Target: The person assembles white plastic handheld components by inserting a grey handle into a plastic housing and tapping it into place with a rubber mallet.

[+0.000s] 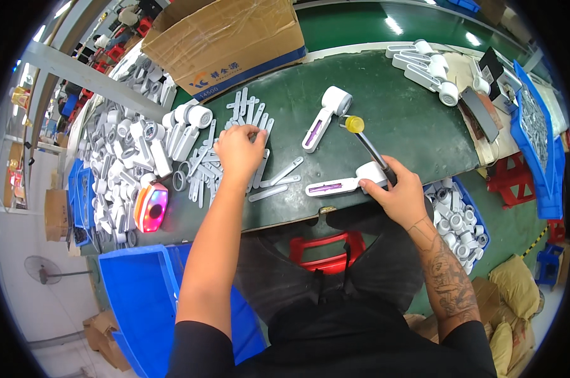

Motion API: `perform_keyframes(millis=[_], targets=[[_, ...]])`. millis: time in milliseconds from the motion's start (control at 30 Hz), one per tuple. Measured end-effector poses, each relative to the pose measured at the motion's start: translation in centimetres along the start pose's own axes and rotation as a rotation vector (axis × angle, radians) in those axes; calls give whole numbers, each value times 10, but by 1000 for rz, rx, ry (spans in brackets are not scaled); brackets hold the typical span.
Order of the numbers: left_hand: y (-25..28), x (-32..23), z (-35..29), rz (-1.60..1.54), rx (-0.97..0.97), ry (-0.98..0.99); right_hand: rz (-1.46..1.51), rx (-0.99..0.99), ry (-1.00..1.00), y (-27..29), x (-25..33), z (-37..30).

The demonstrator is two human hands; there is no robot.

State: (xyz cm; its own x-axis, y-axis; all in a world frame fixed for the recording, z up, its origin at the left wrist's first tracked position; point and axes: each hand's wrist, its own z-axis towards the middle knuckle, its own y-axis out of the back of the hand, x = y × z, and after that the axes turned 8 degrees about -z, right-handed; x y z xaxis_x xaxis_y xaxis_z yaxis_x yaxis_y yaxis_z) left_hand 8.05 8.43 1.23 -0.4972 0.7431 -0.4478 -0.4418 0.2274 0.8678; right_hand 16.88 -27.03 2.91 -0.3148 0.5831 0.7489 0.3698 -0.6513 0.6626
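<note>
My right hand (395, 192) grips a small hammer (372, 151) with a yellow head, a metal shaft and a black handle. Its thumb rests against a white plastic housing (328, 187) with a round end and a purple piece in its slot, lying near the table's front edge. A second such housing (318, 129) lies farther back, close to the hammer's head. Over a pile of flat grey plastic strips (204, 167) is my left hand (239, 151), fingers curled and pressed together. Whatever it pinches, if anything, is too small to make out. Several loose strips (279, 179) lie between my hands.
Many white-grey parts (118, 164) heap up at the left, beside a glowing pink-red device (151, 208). A cardboard box (234, 47) stands at the back. More housings (423, 69) lie back right. Blue bins (140, 283) flank the table, one holding white parts (455, 220).
</note>
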Motion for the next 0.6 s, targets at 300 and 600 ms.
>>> perform_keyframes(millis=[300,600], targets=[[-15,-25,19,28,152,75,-8,3,37,-14,17,10],[-11,-5,-19,-127,-209,-447,-5,5,132,-22,13,17]])
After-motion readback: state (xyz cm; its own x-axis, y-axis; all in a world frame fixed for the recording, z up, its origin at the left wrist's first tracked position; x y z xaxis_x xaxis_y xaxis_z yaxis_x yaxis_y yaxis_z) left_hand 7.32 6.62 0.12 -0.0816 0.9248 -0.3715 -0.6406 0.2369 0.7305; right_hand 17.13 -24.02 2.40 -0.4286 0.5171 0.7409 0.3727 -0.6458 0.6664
